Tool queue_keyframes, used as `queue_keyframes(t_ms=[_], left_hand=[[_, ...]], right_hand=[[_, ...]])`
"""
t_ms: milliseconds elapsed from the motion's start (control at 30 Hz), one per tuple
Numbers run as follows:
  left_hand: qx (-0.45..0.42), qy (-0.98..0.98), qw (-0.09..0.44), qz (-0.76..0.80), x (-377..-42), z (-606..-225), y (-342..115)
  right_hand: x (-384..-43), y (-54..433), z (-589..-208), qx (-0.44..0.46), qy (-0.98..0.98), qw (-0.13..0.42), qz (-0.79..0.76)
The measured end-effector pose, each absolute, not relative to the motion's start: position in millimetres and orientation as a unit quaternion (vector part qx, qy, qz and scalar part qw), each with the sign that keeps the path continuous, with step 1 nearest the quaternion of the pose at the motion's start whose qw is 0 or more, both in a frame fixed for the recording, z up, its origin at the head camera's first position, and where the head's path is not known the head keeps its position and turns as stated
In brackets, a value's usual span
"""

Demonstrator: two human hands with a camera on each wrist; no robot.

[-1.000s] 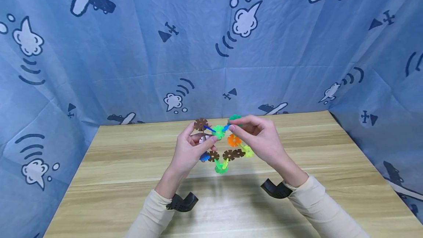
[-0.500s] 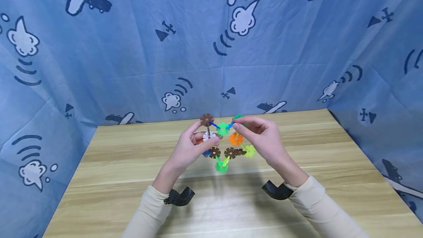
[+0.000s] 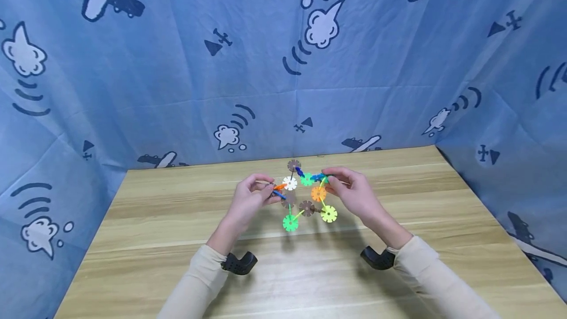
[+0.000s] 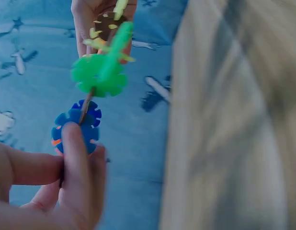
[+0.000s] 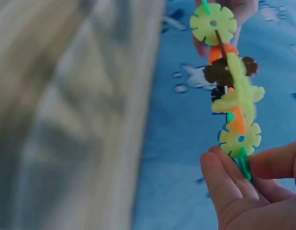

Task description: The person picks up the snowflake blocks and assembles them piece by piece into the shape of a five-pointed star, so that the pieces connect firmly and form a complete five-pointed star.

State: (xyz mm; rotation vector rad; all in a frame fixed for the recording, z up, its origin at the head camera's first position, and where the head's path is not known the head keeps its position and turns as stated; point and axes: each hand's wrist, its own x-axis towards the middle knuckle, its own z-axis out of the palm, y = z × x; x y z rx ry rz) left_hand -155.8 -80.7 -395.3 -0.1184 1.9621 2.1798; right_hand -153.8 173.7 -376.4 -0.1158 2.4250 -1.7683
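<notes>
A ring of slotted plastic snowflake discs, joined edge to edge, hangs above the table between both hands. In the head view its white disc, orange disc, yellow-green disc and bright green disc face up toward the camera. My left hand pinches the ring's left side, where a blue disc shows beside the fingertips in the left wrist view. On the opposite side my right hand grips a green disc between thumb and fingers, seen edge-on in the right wrist view.
A wood-grain table lies below the hands. Blue curtains printed with planes and clouds stand behind it and at both sides. Black wrist mounts sit at the cuffs of the light sleeves.
The ring has tilted and spread, with its discs now facing the camera more. My left fingers have moved off the white disc to the left edge; my right hand has shifted slightly right and lower.
</notes>
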Motion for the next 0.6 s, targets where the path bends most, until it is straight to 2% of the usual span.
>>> queue_keyframes(t_ms=[200, 400, 600], left_hand=[[-0.042, 0.727, 0.108, 0.677, -163.0, -430.5, -82.8], [-0.035, 0.776, 0.101, 0.622, -164.1, -456.5, -83.1], [0.001, 0.865, 0.047, 0.499, -161.9, -464.3, -81.9]], right_hand=[[-160.3, 178.6, -414.1, -0.031, 0.838, 0.101, -0.536], [-162.6, 179.1, -440.9, -0.056, 0.877, 0.103, -0.465], [-162.5, 178.0, -453.8, -0.073, 0.912, 0.088, -0.395]])
